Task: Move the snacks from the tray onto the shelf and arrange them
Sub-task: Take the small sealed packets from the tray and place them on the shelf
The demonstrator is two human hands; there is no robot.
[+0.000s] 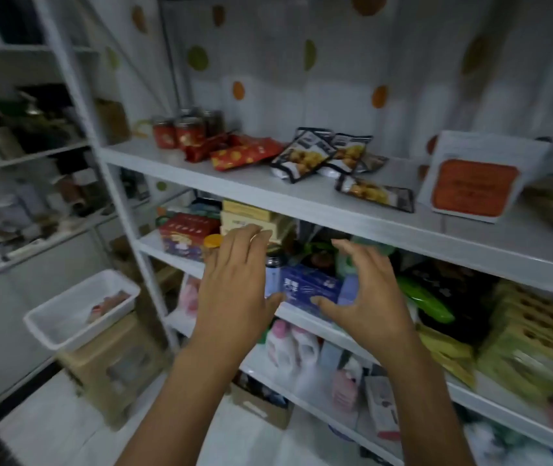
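Both forearms fill the near foreground. Left hand (234, 280) and right hand (366, 290) are spread wide, fingers loosely bent, holding nothing, just in front of the middle shelf. White rectangular plastic tray (44, 326) sits low at left on a beige plastic stand (113, 358), below and left of the left hand, so that hand is nearer. Reddish snack packet (107, 306) lies in it, too blurred to read its axis. White top shelf board (234, 186) carries red foil packets (245, 153) and black-and-white pouches (302, 156), loosely scattered. My call: reach down-left next.

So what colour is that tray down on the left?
The tray is white, clearest in the head view.
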